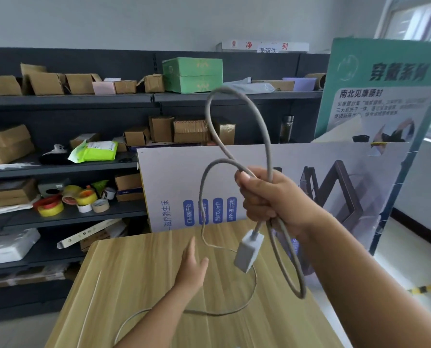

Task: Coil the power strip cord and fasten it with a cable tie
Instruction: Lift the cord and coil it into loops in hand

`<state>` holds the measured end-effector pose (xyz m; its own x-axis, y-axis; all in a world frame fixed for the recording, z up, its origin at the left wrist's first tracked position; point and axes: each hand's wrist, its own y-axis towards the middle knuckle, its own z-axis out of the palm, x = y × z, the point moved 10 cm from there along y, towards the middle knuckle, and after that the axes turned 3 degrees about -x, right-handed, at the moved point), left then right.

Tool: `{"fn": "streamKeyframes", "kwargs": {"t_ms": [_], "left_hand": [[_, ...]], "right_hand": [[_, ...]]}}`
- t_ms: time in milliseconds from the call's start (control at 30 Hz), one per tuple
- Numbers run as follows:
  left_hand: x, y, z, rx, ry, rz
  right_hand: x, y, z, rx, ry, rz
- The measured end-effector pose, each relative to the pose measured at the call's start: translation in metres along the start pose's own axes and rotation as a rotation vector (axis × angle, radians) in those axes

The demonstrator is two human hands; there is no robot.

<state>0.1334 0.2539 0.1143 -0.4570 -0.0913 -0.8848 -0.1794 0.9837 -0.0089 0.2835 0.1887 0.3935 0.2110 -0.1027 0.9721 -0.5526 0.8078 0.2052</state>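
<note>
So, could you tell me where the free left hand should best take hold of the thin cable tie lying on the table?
Probably at the curved stretch just right of the left hand, pinched from above: the cable tie lies flat on the table in an open arc, clear of the cord bunched in the right hand.

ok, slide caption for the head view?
Right hand grips gray cord loops above wooden table; open left hand reaches below.
</note>
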Motion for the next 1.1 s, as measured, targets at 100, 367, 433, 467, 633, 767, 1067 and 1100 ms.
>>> {"fn": "streamKeyframes", "kwargs": {"t_ms": [100, 367, 433, 467, 633, 767, 1067, 1100], "left_hand": [[-0.02, 0.009, 0.007, 0.026, 0.041, 0.016], [-0.092, 0.037, 0.011, 0.019, 0.001, 0.221], [-0.099, 0.037, 0.004, -0.017, 0.007, 0.257], [-0.101, 0.037, -0.001, -0.037, -0.017, 0.257], [-0.118, 0.032, -0.034, -0.127, -0.273, 0.23], [-0.145, 0.021, -0.041, -0.079, -0.4, 0.238], [-0.181, 0.004, -0.074, -0.16, -0.128, 0.346], [-0.182, 0.004, -0.077, -0.156, -0.067, 0.352]], "right_hand": [[0.035, -0.004, -0.001, 0.017, 0.056, -0.103], [0.034, -0.011, -0.02, 0.064, 0.081, -0.141], [0.023, -0.011, -0.036, -0.031, 0.048, -0.129], [0.016, -0.011, -0.05, -0.13, -0.009, -0.121], [-0.048, -0.006, -0.112, -0.582, -0.697, 0.054], [-0.104, 0.009, -0.111, -0.586, -0.678, 0.149], [-0.152, 0.032, -0.062, -0.385, -0.546, 0.158], [-0.151, 0.034, -0.059, -0.375, -0.558, 0.132]]}}
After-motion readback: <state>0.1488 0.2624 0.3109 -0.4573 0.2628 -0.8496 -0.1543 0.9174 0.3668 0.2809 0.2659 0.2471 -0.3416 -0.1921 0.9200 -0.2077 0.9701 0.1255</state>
